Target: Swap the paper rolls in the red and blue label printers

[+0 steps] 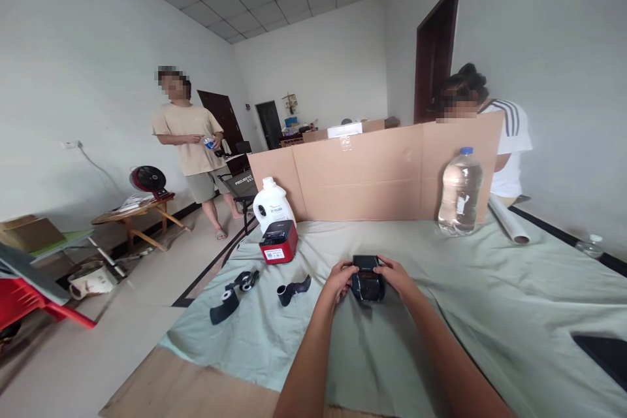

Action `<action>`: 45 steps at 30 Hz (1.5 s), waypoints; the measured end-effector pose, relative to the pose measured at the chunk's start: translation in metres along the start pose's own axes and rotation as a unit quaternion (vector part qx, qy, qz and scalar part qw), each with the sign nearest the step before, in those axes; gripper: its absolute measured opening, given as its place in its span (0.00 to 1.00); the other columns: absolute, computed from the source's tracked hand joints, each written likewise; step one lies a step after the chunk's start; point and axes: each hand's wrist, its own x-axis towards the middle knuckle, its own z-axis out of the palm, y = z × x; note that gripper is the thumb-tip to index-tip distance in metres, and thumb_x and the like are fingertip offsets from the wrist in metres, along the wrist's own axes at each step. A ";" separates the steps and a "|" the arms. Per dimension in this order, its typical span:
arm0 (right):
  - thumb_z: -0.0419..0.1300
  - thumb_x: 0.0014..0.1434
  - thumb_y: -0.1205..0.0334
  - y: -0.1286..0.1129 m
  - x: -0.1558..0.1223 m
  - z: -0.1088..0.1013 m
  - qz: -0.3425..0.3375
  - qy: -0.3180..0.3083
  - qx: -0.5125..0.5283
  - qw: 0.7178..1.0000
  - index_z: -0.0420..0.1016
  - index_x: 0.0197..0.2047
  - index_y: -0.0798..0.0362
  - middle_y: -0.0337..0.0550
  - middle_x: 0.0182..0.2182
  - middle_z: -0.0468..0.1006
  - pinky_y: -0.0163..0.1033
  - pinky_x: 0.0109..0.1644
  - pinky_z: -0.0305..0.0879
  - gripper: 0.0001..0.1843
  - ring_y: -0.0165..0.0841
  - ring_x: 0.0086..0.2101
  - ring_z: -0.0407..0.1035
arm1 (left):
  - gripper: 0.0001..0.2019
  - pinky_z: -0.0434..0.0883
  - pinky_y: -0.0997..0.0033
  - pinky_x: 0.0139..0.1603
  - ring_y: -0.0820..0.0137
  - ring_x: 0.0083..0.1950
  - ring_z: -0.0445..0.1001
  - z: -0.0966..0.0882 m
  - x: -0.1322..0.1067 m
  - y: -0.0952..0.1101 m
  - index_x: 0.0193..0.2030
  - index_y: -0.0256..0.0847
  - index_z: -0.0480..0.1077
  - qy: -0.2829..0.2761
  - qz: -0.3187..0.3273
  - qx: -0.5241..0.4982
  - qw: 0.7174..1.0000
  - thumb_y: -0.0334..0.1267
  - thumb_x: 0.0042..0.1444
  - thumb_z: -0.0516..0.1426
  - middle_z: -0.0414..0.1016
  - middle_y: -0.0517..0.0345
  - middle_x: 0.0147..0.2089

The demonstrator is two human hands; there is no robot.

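Observation:
Between my two hands sits a small black boxy device (368, 284) with a flap-like top part and a glossy front; it looks like a portable printer. My left hand (341, 279) grips its left side, thumb on the upper edge. On the opposite side my right hand (394, 276) holds it, thumb also near the top edge. Left of my hands lie a small black roll with a loose tail (292, 290), a wider black roll (225, 308) and a tangled black strip (243, 279). Behind them stands a red and black box-shaped machine (279, 243) with a white label.
A white jug (273, 204) stands behind the red machine. Along the far edge rises a cardboard panel (357, 176), with a large clear bottle (460, 192) and a white tube (509, 221) at right. A dark flat object (602, 356) lies near right. Two people are beyond the cloth-covered table (490, 300).

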 end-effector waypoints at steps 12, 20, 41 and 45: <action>0.61 0.47 0.66 -0.002 0.002 -0.002 0.009 -0.004 -0.001 1.000 0.76 0.61 0.55 0.47 0.44 0.85 0.42 0.53 0.70 0.35 0.42 0.47 0.78 | 0.23 0.44 0.79 0.15 0.81 0.13 0.48 -0.004 0.004 0.006 0.56 0.33 0.75 -0.004 0.002 0.027 1.000 0.43 0.56 0.64 0.55 0.71 0.14; 0.61 0.46 0.65 0.000 0.005 -0.002 0.025 -0.015 0.004 1.000 0.72 0.64 0.58 0.43 0.37 0.84 0.38 0.45 0.70 0.39 0.37 0.39 0.76 | 0.21 0.45 0.79 0.16 0.82 0.13 0.49 -0.006 0.002 0.006 0.51 0.34 0.78 -0.015 0.020 0.040 0.999 0.47 0.56 0.64 0.56 0.70 0.14; 0.60 0.53 0.64 -0.011 -0.008 -0.014 0.085 -0.016 0.023 0.996 0.76 0.58 0.57 0.35 0.21 0.72 0.30 0.21 0.49 0.28 0.29 0.23 0.64 | 0.18 0.47 0.77 0.17 0.79 0.14 0.52 -0.014 0.011 -0.002 0.48 0.30 0.76 -0.066 0.049 0.093 0.992 0.42 0.64 0.52 0.63 0.66 0.16; 0.62 0.51 0.63 -0.005 -0.002 -0.015 0.080 -0.027 0.040 0.996 0.77 0.53 0.57 0.38 0.23 0.74 0.30 0.21 0.51 0.24 0.29 0.24 0.66 | 0.13 0.51 0.78 0.20 0.79 0.15 0.54 -0.021 0.012 -0.012 0.39 0.32 0.78 -0.090 0.059 0.121 0.987 0.39 0.61 0.55 0.64 0.65 0.16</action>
